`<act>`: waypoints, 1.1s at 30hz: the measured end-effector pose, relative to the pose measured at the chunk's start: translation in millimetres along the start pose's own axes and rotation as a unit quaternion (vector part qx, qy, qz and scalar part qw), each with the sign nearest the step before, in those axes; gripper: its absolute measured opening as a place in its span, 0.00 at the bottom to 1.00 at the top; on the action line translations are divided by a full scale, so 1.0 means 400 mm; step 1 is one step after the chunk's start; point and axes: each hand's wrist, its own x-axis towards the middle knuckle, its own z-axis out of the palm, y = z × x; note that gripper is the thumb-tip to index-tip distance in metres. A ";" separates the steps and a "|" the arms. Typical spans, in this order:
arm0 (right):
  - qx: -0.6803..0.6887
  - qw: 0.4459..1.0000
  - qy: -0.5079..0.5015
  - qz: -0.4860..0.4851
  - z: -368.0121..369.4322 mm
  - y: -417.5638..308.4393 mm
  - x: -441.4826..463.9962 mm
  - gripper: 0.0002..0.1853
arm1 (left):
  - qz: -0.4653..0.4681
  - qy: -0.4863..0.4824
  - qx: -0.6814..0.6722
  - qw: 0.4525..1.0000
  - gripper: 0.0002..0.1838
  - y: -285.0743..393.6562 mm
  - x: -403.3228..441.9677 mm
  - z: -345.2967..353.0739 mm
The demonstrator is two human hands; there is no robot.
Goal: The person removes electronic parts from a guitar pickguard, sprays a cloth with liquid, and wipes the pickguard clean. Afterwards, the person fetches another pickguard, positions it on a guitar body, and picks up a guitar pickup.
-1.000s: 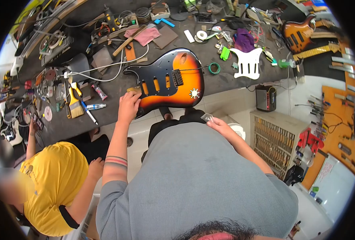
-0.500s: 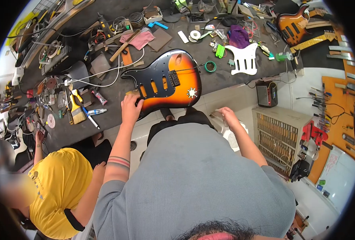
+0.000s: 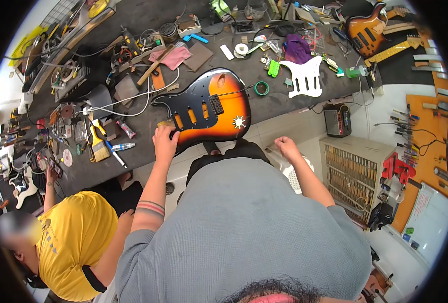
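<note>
A sunburst guitar body [image 3: 240, 108] with a black pickguard [image 3: 186, 103] lies at the front edge of the workbench. My left hand [image 3: 165, 141] grips its neck-pocket end, fingers wrapped on the edge. Away from the bench, over the floor and a white stool [image 3: 293, 177], my right hand [image 3: 286, 147] hangs with its fingers pressed together; whatever it may hold is too small to make out. Behind the body are a green tape roll [image 3: 261, 89] and a white pickguard [image 3: 304, 77].
A yellow-handled brush [image 3: 99, 146] and a marker [image 3: 119, 158] lie left of the guitar. A co-worker in a yellow shirt [image 3: 77, 237] sits at the left. An amplifier [image 3: 337, 120] and a tool cabinet [image 3: 350, 174] stand at the right.
My right hand has moved forward, away from my body, and the clear piece seen in it earlier no longer shows. My left hand keeps its place on the guitar body. The view has shifted slightly.
</note>
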 end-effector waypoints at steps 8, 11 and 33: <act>0.022 0.972 0.135 -0.191 -0.054 -0.309 0.358 0.17 | -0.020 -0.004 0.042 0.999 0.13 0.026 0.002 0.002; 0.000 0.973 0.171 -0.154 -0.050 -0.435 0.500 0.17 | -0.061 0.012 0.049 0.997 0.13 0.054 -0.007 0.013; 0.386 0.917 0.085 0.057 -0.021 -0.457 0.704 0.15 | -0.124 0.050 0.027 0.991 0.14 0.092 0.001 0.027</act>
